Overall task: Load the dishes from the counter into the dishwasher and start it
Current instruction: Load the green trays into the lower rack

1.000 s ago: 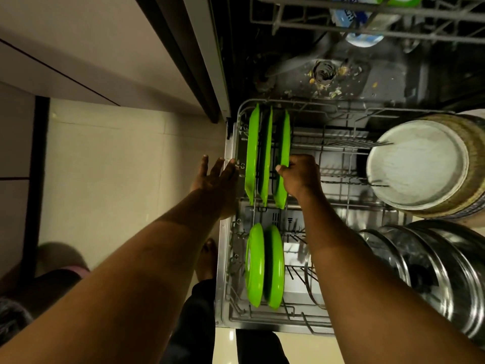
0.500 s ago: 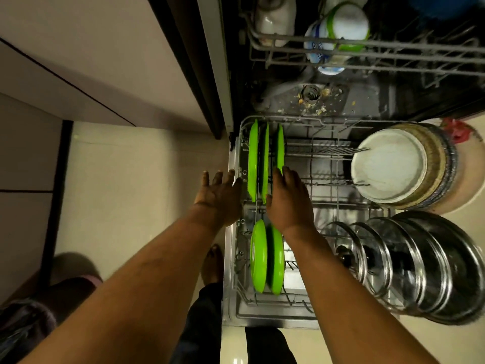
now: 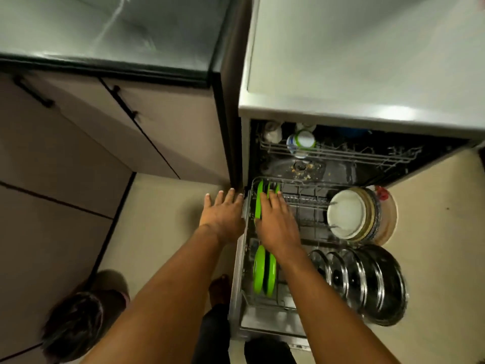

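**Both hands flat at the lower rack, nothing gripped**

I see the dishwasher [image 3: 338, 170] open with the lower rack [image 3: 309, 206] pulled out over the floor. Right hand [image 3: 278, 224] lies flat, fingers straight and together, over the rear green plates [image 3: 259, 203], which stand on edge at the rack's back left. Left hand [image 3: 223, 216] is flat with fingers slightly spread, just outside the rack's left edge; can't tell if it touches. Front green plates [image 3: 262, 271] stand on edge nearer me. White plate stack [image 3: 346, 214] stands back right, steel lids [image 3: 367, 279] front right. A cup [image 3: 301, 143] sits in the upper rack [image 3: 341, 153]. The desk [image 3: 105, 30] is at upper left.
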{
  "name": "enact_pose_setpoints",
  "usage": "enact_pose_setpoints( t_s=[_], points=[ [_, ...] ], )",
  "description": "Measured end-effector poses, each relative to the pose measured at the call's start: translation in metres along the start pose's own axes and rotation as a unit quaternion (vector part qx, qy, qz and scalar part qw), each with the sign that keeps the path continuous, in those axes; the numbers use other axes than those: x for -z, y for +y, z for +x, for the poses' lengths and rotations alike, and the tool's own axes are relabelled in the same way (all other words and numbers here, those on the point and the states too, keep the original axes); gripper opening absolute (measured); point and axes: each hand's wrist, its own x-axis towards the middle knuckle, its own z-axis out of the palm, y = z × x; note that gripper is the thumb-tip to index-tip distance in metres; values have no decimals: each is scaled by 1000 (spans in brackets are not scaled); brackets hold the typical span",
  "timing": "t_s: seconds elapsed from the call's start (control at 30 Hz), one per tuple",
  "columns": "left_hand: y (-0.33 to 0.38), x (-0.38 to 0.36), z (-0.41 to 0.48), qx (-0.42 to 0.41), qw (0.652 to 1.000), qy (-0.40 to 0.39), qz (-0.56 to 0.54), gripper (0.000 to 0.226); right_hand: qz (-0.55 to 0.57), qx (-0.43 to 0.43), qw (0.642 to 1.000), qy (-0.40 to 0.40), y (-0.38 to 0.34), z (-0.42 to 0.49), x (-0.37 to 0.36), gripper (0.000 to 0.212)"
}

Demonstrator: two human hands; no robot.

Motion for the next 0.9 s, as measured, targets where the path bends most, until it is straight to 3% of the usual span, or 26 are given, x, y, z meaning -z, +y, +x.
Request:
enact_pose_setpoints(
  t_s=[0.4,0.67,0.9],
  points=[
    [-35,124,-157,80,982,171,1,73,-92,168,974,122,-97,-41,145,71],
    [-125,166,-229,167,947,274,6,69,-140,292,925,199,-210,-56,200,69],
    [-214,188,-274,184,930,319,7,71,-139,322,908,230,-311,-60,218,66]
  ],
)
